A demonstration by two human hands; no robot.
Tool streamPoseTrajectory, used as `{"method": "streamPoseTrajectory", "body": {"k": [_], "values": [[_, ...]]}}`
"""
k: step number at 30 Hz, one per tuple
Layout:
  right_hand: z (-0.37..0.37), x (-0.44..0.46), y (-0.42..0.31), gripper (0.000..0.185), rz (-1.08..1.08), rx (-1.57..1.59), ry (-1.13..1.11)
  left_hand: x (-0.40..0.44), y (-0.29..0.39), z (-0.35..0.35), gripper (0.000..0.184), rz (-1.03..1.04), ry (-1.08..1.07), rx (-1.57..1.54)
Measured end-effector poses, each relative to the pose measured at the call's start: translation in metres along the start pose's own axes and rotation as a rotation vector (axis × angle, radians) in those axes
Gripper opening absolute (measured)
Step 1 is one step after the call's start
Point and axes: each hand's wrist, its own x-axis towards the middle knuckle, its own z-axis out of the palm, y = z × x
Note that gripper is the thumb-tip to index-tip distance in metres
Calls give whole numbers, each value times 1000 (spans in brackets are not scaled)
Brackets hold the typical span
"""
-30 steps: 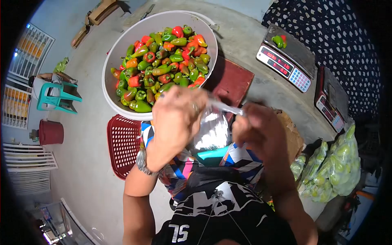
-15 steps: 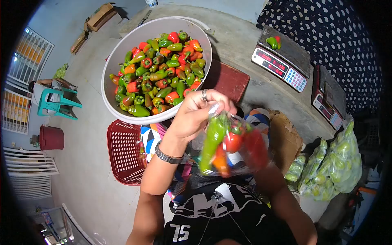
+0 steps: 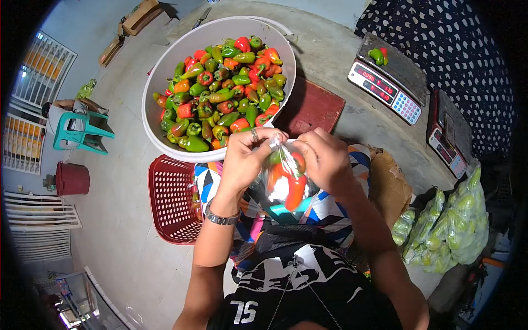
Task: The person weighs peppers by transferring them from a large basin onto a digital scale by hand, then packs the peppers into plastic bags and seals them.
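A clear plastic bag of red, orange and green peppers (image 3: pixel 289 184) hangs over my lap. My left hand (image 3: pixel 248 157) pinches its gathered neck between thumb and fingers. On the other side, my right hand (image 3: pixel 325 160) has its fingers curled closed at the bag's upper right edge; the fingertips are partly hidden. Just beyond my hands, a large white tub (image 3: pixel 159 129) holds many loose red and green peppers (image 3: pixel 223 94). A red perforated basket (image 3: pixel 171 206) stands left of my knees, with some peppers showing at its inner side.
Two digital scales stand at the right; green and red peppers (image 3: pixel 378 56) lie on the farther scale (image 3: pixel 379 88), near the closer scale (image 3: pixel 444 144). Filled bags of green produce (image 3: pixel 451 231) sit at lower right. A person sits on a teal chair (image 3: pixel 82 132) at far left.
My right hand has come up from behind the bag to its upper edge. The blurred, spread bag now hangs narrower and steadier, and the view has shifted slightly.
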Motion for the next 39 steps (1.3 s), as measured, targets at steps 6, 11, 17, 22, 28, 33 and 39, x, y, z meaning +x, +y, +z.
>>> {"method": "streamPoseTrajectory", "body": {"k": [6, 11, 17, 22, 28, 33, 39], "values": [[14, 4, -24, 11, 130, 91, 91, 2, -15, 26, 16, 392, 439, 549], [36, -14, -45, 30, 686, 728, 144, 8, -22, 52, 17, 261, 543, 359], [49, -46, -23, 28, 398, 1487, 26, 9, -5, 35, 16, 89, -298, -642], [-4, -46, 25, 24, 839, 1153, -340, 17, 19, 14, 12, 158, -540, -70], [6, -3, -21, 23, 308, -20, 352, 31, -5, 55, 16, 718, 249, 606], [12, -10, -54, 30, 539, 256, 412, 19, 11, 81, 16, 375, 378, 297], [9, -7, -37, 31, 647, 405, 373, 17, -4, 72, 13, 517, 411, 511]]}}
